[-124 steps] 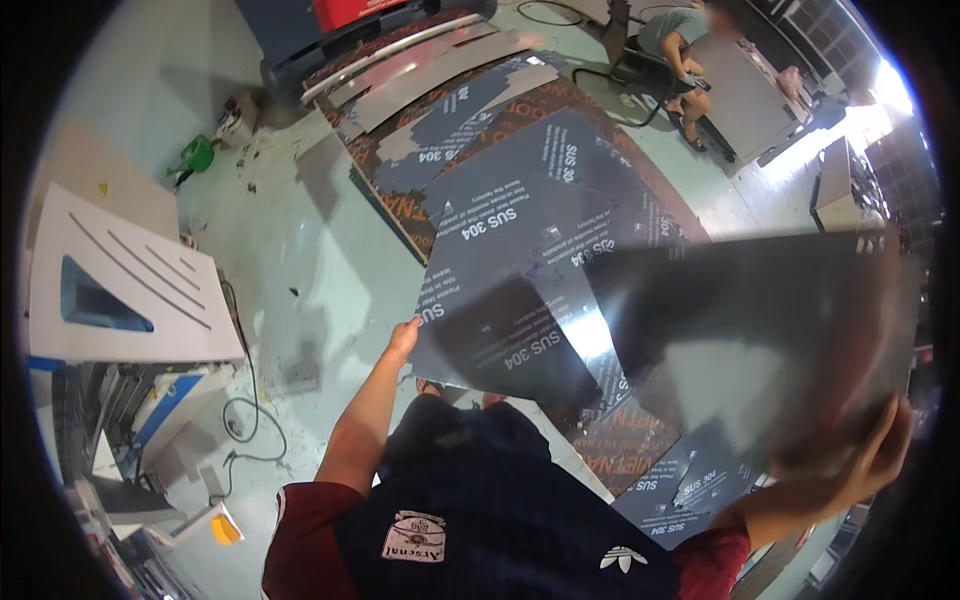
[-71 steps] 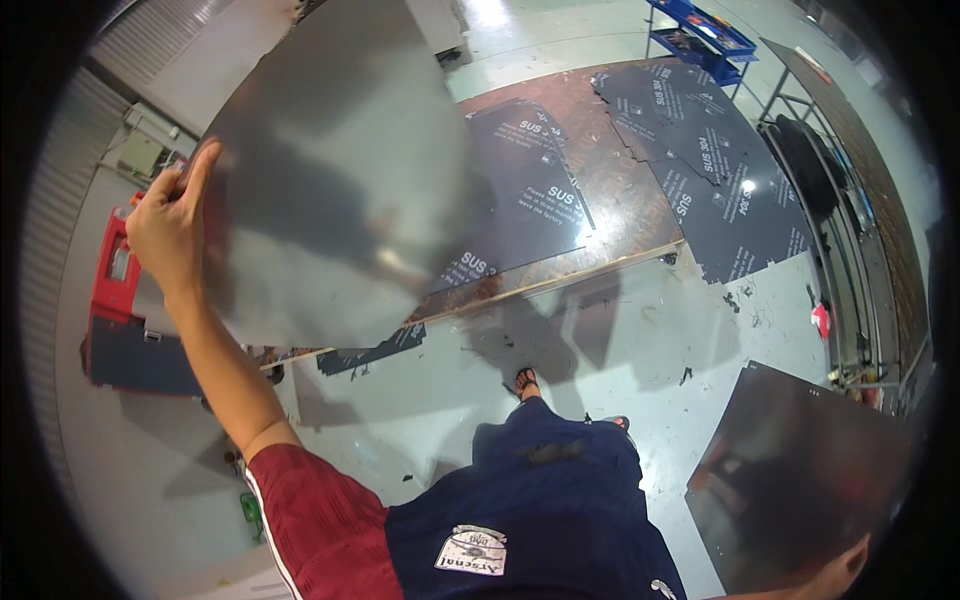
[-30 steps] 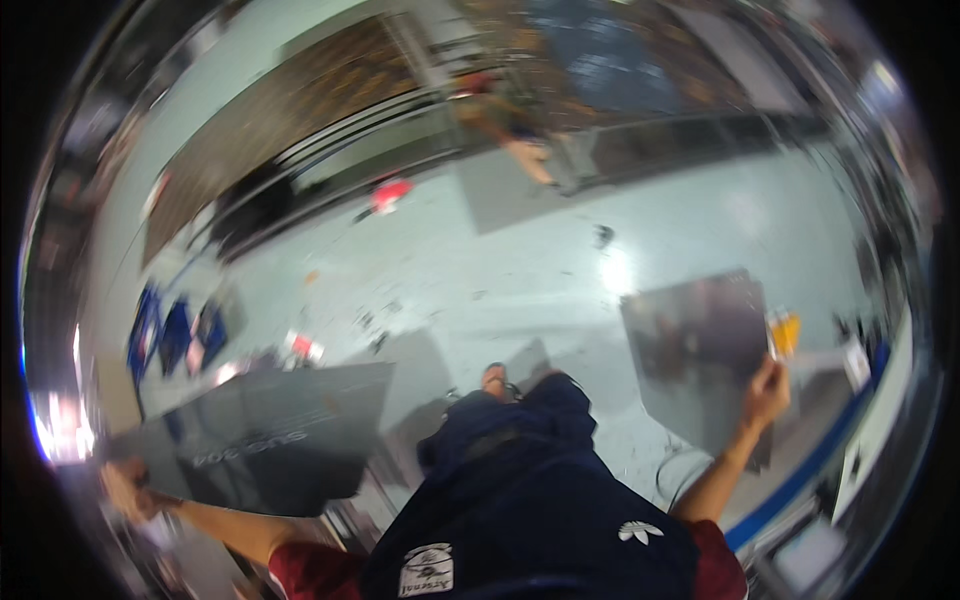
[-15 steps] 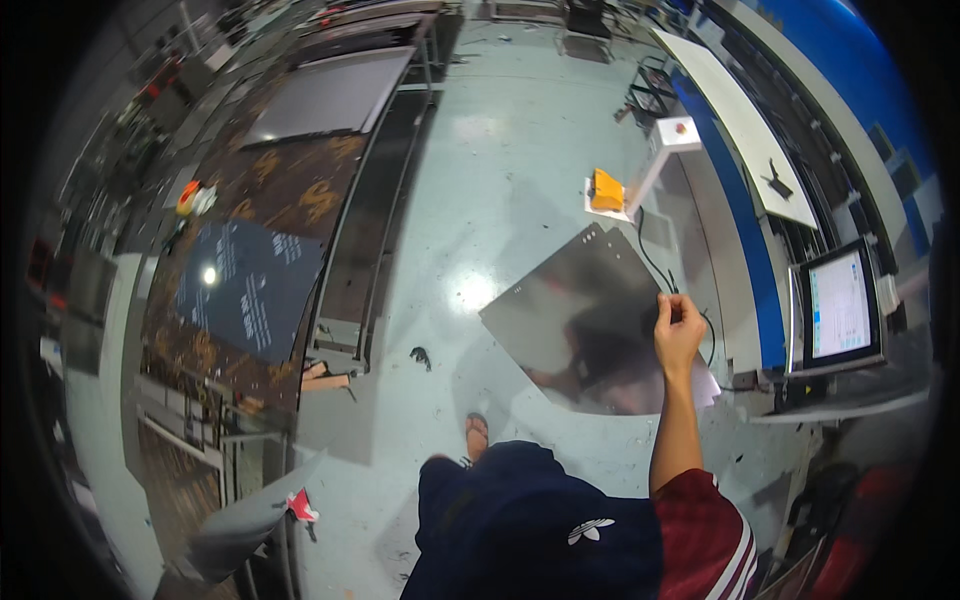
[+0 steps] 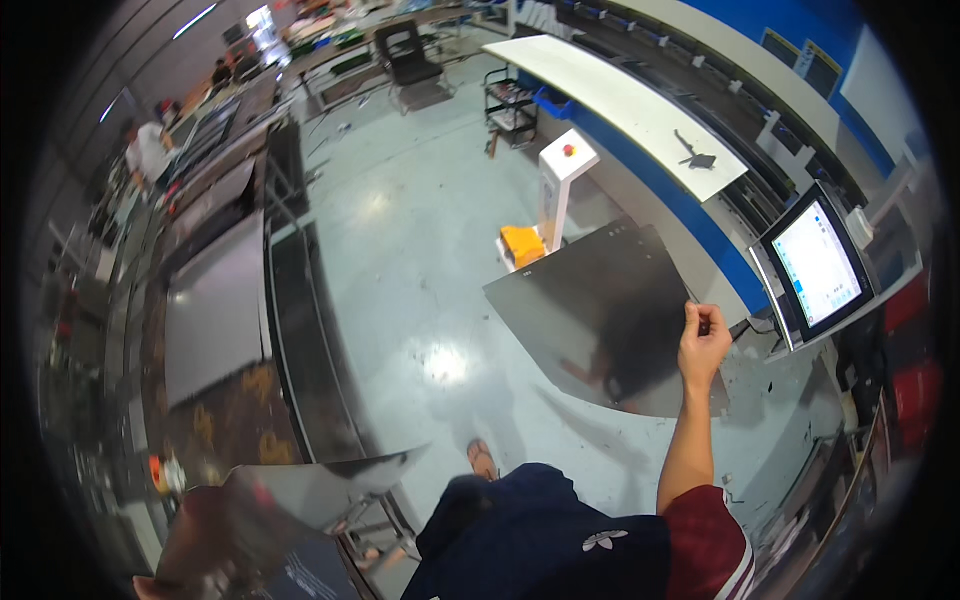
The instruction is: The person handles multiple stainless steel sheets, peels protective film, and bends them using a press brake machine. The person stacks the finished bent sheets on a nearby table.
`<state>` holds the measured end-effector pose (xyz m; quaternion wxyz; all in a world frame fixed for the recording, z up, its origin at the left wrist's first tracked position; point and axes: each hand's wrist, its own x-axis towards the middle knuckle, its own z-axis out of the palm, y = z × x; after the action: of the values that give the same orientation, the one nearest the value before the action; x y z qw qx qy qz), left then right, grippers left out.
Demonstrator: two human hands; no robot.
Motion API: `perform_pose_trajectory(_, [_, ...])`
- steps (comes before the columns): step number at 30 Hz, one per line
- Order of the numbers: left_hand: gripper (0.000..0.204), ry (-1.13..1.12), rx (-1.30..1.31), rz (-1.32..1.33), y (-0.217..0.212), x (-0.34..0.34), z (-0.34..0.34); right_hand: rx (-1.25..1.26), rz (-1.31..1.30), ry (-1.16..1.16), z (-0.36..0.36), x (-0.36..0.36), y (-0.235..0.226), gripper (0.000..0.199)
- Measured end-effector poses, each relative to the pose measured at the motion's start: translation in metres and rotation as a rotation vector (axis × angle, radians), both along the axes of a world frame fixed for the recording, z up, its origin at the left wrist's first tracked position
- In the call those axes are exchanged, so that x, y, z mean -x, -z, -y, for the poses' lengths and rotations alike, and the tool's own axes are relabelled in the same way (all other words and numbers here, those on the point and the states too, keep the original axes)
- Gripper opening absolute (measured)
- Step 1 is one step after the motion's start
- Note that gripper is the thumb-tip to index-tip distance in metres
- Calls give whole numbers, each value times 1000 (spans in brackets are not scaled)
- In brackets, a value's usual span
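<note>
From the lower edge my right arm reaches forward, and my right hand (image 5: 705, 338) is closed in a pinch on the right edge of a large, dark, shiny metal sheet (image 5: 590, 300). That sheet hangs tilted over the floor, with small holes along its far edges. At the lower left a second shiny metal sheet (image 5: 225, 515) slants up, its pointed corner toward the middle. A small part of my left hand (image 5: 148, 588) shows at this sheet's lower left edge, seemingly gripping it; most of the hand is out of view.
A white post (image 5: 556, 195) with a red button and a yellow foot pedal (image 5: 522, 245) stand beyond the right sheet. At right are a lit screen (image 5: 818, 265) and a blue machine with a white shelf (image 5: 620, 95). A worktable (image 5: 225, 415) bearing sheets runs along the left.
My view has swung up and to the right. The left sheet now shows larger and higher at the lower left. My right hand keeps its pinch on the right sheet.
</note>
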<state>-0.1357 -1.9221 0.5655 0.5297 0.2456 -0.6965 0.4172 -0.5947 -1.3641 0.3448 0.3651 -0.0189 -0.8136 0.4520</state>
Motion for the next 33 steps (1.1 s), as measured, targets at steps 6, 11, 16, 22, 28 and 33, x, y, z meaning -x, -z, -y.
perform_pose_trajectory(6, [38, 340, -319, 58, 13, 207, 137, 155, -209, 232, -6, 92, -34, 22])
perform_pose_trajectory(11, [75, 402, -80, 72, 8, 377, 159, 480, -386, 379, -18, 188, -35, 19])
perform_pose_trajectory(16, [71, 264, -15, 11, 1, 525, 169, 879, -374, 535, -20, 313, -8, 19])
perform_pose_trajectory(22, [68, 242, -68, -6, 2, 667, 237, 1315, -369, 663, -4, 528, 54, 34])
perform_pose_trajectory(28, [68, 395, 5, -63, 16, 833, 315, 1477, -328, 829, 64, 672, 159, 41])
perform_pose_trajectory(33, [66, 632, -40, -60, 18, 980, 393, 1363, -150, 999, 168, 722, 248, 17])
